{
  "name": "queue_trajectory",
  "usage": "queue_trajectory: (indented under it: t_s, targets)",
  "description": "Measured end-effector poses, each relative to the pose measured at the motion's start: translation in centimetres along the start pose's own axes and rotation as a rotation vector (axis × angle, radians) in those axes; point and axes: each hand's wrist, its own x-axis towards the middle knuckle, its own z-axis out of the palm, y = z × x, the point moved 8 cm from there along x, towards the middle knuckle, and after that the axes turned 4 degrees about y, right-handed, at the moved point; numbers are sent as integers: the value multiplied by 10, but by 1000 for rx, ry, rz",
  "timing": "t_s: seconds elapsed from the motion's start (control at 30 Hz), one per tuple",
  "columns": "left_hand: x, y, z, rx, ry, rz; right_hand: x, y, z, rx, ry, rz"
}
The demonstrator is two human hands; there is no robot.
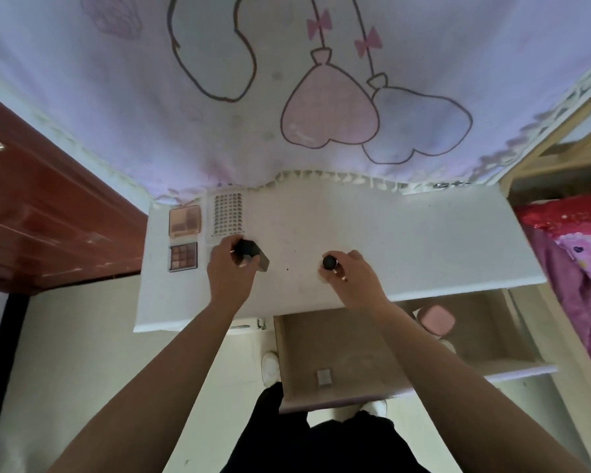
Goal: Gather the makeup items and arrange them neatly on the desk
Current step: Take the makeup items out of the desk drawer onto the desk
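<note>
My left hand [231, 271] grips a dark square-capped bottle [251, 256] just above the white desk [406, 240], left of the middle. To its right, my right hand [350, 279] holds a small bottle with a round black cap [329, 262] upright on the desk. Along the desk's left edge lie a pink-beige palette [185, 220], a dark eyeshadow palette [183, 257] below it, and a clear sheet of small brown pieces [228, 213] beside them. A pink compact [437, 320] and a small grey block [324, 377] sit in the open drawer [355, 401].
The drawer stands pulled out under the desk's front edge, against my legs. A lilac curtain with heart balloons [321, 97] hangs behind the desk. A brown wooden door [48, 216] is on the left, a bed with red bedding [574, 240] on the right.
</note>
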Motion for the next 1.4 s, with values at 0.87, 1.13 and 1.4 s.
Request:
queue_trajectory:
  t_s: [0.87, 1.13, 1.4]
  targets:
    - [232, 16, 54, 64, -440, 387, 175, -123, 109, -109, -52, -17]
    - [211, 19, 41, 162, -405, 467, 149, -96, 96, -199, -56, 114]
    - [114, -10, 11, 197, -90, 286, 57, 0, 42, -269, -55, 313]
